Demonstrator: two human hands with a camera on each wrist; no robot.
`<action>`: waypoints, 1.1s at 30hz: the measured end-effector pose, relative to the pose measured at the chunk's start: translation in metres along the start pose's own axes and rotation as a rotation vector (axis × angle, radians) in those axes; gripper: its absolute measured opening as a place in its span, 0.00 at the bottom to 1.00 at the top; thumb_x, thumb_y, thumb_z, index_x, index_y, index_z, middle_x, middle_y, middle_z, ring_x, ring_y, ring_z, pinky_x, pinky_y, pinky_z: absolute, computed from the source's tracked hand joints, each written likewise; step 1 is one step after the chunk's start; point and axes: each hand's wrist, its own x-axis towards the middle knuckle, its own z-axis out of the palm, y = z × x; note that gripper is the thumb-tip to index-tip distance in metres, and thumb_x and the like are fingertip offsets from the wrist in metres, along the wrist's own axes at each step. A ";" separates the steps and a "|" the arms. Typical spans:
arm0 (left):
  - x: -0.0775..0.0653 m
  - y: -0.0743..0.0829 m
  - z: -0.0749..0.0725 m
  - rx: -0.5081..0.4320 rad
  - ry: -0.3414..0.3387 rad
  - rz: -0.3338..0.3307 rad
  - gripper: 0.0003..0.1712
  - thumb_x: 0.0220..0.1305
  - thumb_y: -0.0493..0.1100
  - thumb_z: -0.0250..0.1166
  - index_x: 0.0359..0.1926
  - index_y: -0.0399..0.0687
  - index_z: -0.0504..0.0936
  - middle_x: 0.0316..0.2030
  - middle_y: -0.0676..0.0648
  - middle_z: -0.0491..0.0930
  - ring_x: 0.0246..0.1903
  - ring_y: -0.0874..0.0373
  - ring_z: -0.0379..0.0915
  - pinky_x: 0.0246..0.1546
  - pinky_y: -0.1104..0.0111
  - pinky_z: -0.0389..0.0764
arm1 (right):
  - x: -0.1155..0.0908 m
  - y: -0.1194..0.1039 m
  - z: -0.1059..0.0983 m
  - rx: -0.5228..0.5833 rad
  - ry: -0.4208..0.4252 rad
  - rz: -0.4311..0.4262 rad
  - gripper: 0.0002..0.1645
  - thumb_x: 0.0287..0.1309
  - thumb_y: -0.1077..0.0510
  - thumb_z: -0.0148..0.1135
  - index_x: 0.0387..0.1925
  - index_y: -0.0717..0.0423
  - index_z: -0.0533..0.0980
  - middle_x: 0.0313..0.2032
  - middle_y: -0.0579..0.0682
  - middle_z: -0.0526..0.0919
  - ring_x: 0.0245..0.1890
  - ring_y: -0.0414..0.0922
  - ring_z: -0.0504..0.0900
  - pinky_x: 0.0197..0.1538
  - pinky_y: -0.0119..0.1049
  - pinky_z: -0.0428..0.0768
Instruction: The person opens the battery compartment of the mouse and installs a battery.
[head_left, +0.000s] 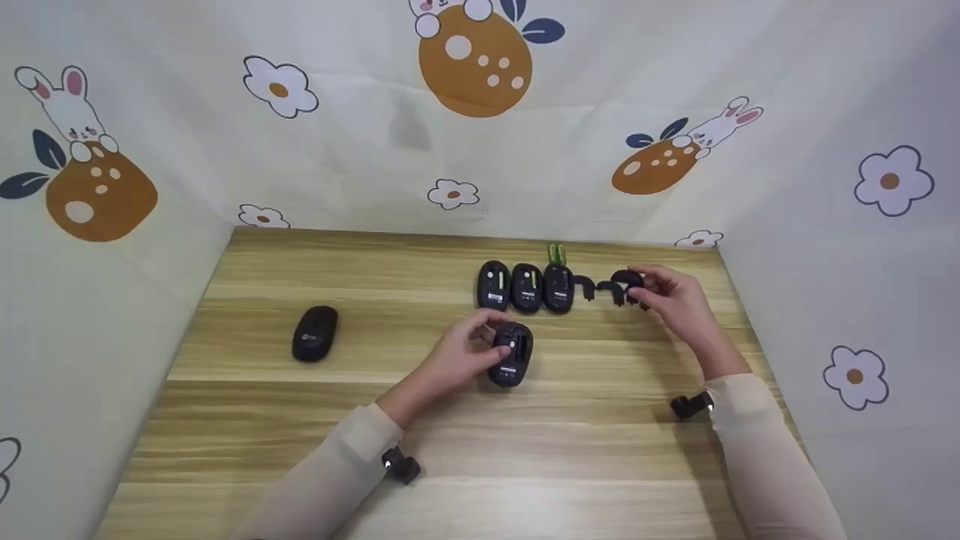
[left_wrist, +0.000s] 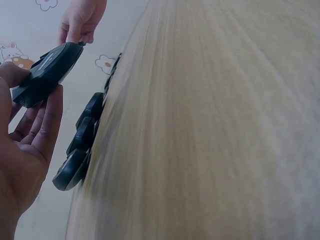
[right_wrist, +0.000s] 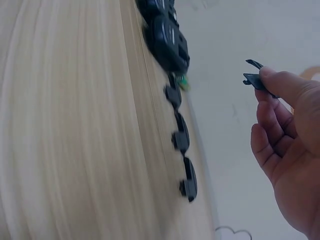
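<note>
My left hand [head_left: 454, 356] grips a black computer mouse [head_left: 511, 373] above the table, its underside turned up and the battery slot uncovered. In the left wrist view, the thumb and fingers hold this mouse [left_wrist: 47, 75] by its sides. Further right, my right hand [head_left: 681, 306] pinches a curved black battery cover [right_wrist: 256, 82] between thumb and fingertips, raised off the tabletop. Below that hand lie three similar covers, such as the middle one [right_wrist: 181, 135], in a row; in the head view the hand partly hides the last.
Three more black mice lie underside up at the back, among them a left one [head_left: 492, 295] with a battery in its slot. Two green batteries [head_left: 556, 253] lie behind the right one. Another mouse [head_left: 315, 334] sits upright on the left. Patterned cloth [head_left: 352, 150] walls the wooden table.
</note>
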 end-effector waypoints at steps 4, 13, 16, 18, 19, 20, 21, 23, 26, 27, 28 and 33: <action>-0.001 0.001 0.000 -0.003 0.004 -0.007 0.25 0.69 0.35 0.76 0.65 0.50 0.84 0.53 0.49 0.85 0.48 0.49 0.82 0.58 0.51 0.83 | 0.003 0.012 -0.013 -0.042 -0.016 0.035 0.24 0.68 0.72 0.73 0.64 0.69 0.83 0.39 0.63 0.82 0.33 0.38 0.78 0.33 0.22 0.78; -0.001 0.002 -0.001 0.000 0.012 -0.021 0.25 0.68 0.35 0.76 0.65 0.52 0.85 0.52 0.48 0.84 0.47 0.49 0.82 0.57 0.52 0.83 | 0.008 0.033 -0.040 -0.094 -0.040 0.074 0.25 0.71 0.66 0.74 0.66 0.65 0.83 0.42 0.58 0.83 0.36 0.36 0.79 0.36 0.23 0.79; -0.001 0.002 -0.001 -0.007 0.013 -0.034 0.25 0.69 0.36 0.76 0.65 0.54 0.85 0.53 0.48 0.84 0.48 0.49 0.82 0.56 0.52 0.85 | 0.009 0.043 -0.047 -0.119 -0.041 0.102 0.24 0.72 0.65 0.74 0.66 0.63 0.83 0.41 0.57 0.82 0.35 0.38 0.78 0.34 0.24 0.79; -0.001 0.002 -0.001 -0.013 0.014 -0.039 0.25 0.69 0.36 0.76 0.65 0.55 0.85 0.53 0.48 0.84 0.48 0.49 0.82 0.55 0.52 0.86 | 0.009 0.050 -0.052 -0.153 -0.041 0.118 0.24 0.72 0.64 0.74 0.66 0.62 0.84 0.41 0.57 0.82 0.35 0.38 0.78 0.34 0.24 0.78; -0.001 0.002 -0.001 -0.016 0.013 -0.039 0.25 0.69 0.36 0.76 0.65 0.56 0.85 0.53 0.48 0.84 0.48 0.49 0.82 0.54 0.52 0.86 | 0.009 0.053 -0.054 -0.167 -0.040 0.126 0.24 0.72 0.64 0.73 0.66 0.61 0.84 0.41 0.57 0.82 0.35 0.38 0.78 0.34 0.25 0.78; -0.001 0.002 -0.001 -0.019 0.012 -0.039 0.25 0.69 0.36 0.76 0.65 0.56 0.85 0.53 0.48 0.84 0.48 0.49 0.82 0.54 0.52 0.86 | 0.009 0.056 -0.056 -0.182 -0.039 0.131 0.23 0.72 0.63 0.74 0.66 0.61 0.84 0.41 0.57 0.82 0.34 0.38 0.78 0.34 0.25 0.78; -0.001 0.002 -0.001 -0.018 0.011 -0.039 0.26 0.69 0.36 0.76 0.65 0.56 0.85 0.53 0.48 0.84 0.48 0.49 0.82 0.54 0.52 0.86 | 0.008 0.059 -0.058 -0.194 -0.036 0.134 0.23 0.72 0.63 0.74 0.66 0.61 0.84 0.41 0.57 0.83 0.34 0.38 0.78 0.34 0.25 0.78; -0.001 0.002 -0.001 -0.017 0.011 -0.036 0.26 0.69 0.35 0.75 0.65 0.55 0.85 0.53 0.48 0.84 0.48 0.49 0.82 0.54 0.51 0.87 | 0.008 0.064 -0.060 -0.205 -0.035 0.134 0.23 0.72 0.64 0.74 0.65 0.62 0.84 0.41 0.59 0.83 0.34 0.38 0.78 0.34 0.25 0.78; 0.000 0.001 -0.001 -0.016 0.010 -0.022 0.26 0.69 0.34 0.75 0.65 0.52 0.84 0.52 0.48 0.85 0.47 0.50 0.82 0.56 0.52 0.85 | 0.009 0.070 -0.062 -0.230 -0.038 0.121 0.22 0.71 0.64 0.74 0.64 0.63 0.84 0.40 0.61 0.84 0.34 0.37 0.78 0.35 0.24 0.77; 0.000 0.002 -0.001 -0.014 0.010 -0.017 0.26 0.69 0.34 0.75 0.65 0.51 0.84 0.51 0.48 0.85 0.47 0.50 0.83 0.57 0.52 0.85 | 0.009 0.071 -0.062 -0.234 -0.038 0.115 0.22 0.71 0.64 0.74 0.64 0.64 0.85 0.41 0.62 0.85 0.34 0.37 0.78 0.35 0.24 0.76; 0.000 0.002 -0.001 -0.014 0.010 -0.011 0.26 0.68 0.34 0.75 0.65 0.50 0.84 0.51 0.48 0.86 0.46 0.50 0.83 0.57 0.52 0.84 | 0.009 0.072 -0.062 -0.243 -0.040 0.114 0.22 0.71 0.64 0.74 0.64 0.64 0.85 0.41 0.62 0.85 0.34 0.37 0.78 0.35 0.24 0.76; 0.001 0.002 -0.001 -0.008 0.007 -0.008 0.26 0.68 0.33 0.75 0.65 0.49 0.84 0.51 0.48 0.86 0.46 0.51 0.83 0.59 0.53 0.83 | 0.010 0.077 -0.062 -0.255 -0.064 0.146 0.23 0.71 0.64 0.74 0.64 0.64 0.84 0.42 0.63 0.86 0.34 0.38 0.78 0.35 0.24 0.76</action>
